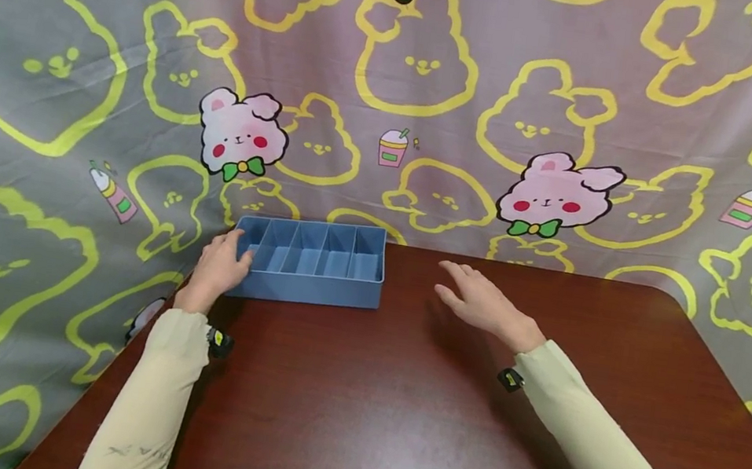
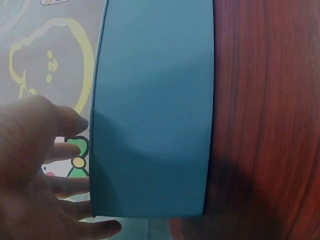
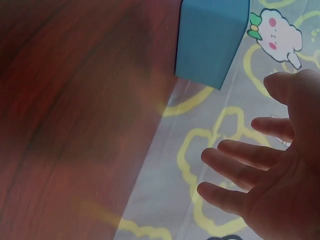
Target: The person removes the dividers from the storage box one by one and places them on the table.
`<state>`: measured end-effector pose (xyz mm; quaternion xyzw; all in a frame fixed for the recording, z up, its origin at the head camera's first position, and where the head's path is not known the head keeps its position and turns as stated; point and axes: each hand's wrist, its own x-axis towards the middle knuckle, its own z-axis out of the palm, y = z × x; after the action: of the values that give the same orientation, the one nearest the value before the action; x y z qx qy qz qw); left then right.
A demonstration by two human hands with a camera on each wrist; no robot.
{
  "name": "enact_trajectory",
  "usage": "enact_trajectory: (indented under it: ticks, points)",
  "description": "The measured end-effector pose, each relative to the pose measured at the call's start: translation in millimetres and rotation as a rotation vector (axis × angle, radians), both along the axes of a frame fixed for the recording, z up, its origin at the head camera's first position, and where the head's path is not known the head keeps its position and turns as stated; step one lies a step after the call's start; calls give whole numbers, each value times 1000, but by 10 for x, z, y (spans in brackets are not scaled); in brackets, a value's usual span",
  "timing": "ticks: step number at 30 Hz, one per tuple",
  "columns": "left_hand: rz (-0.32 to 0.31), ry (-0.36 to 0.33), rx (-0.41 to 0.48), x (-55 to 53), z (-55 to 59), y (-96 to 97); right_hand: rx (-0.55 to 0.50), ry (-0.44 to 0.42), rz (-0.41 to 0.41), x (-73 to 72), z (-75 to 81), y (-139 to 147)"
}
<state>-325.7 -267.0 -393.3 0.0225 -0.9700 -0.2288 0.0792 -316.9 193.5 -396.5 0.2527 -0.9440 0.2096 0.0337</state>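
A blue divided box (image 1: 312, 288) with several compartments in a row stands at the back left, against the curtain. My left hand (image 1: 218, 265) is at its left end, the thumb over the end compartment. In the left wrist view, the fingers of the left hand (image 2: 30, 165) are spread apart along the rim and corner of the box (image 2: 152, 110). To the right of the box, my right hand (image 1: 481, 300) hovers above the table with loose, parted fingers and holds nothing. The right wrist view shows the same right hand (image 3: 270, 175) apart from the box's end (image 3: 207, 45).
The dark red-brown wooden table (image 1: 381, 409) has a rounded back right corner. A grey curtain (image 1: 443, 53) with yellow outlined animals hangs behind it and on both sides. Small black devices sit at both wrists, below the cuffs of the light sleeves (image 1: 598, 446).
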Motion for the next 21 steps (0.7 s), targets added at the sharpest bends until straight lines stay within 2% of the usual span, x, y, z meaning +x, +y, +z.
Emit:
enact_trajectory:
  ticks: [3, 11, 21]
  points:
    - [15, -27, 34, -16, -28, 16, -8, -4, 4, -5, -34, -77]
    - [83, -1, 113, -10, -80, 39, -19, -6, 27, -13, -95, -309]
    - [126, -24, 116, 9, -98, -13, -25, -15, 41, -22, -151, -399]
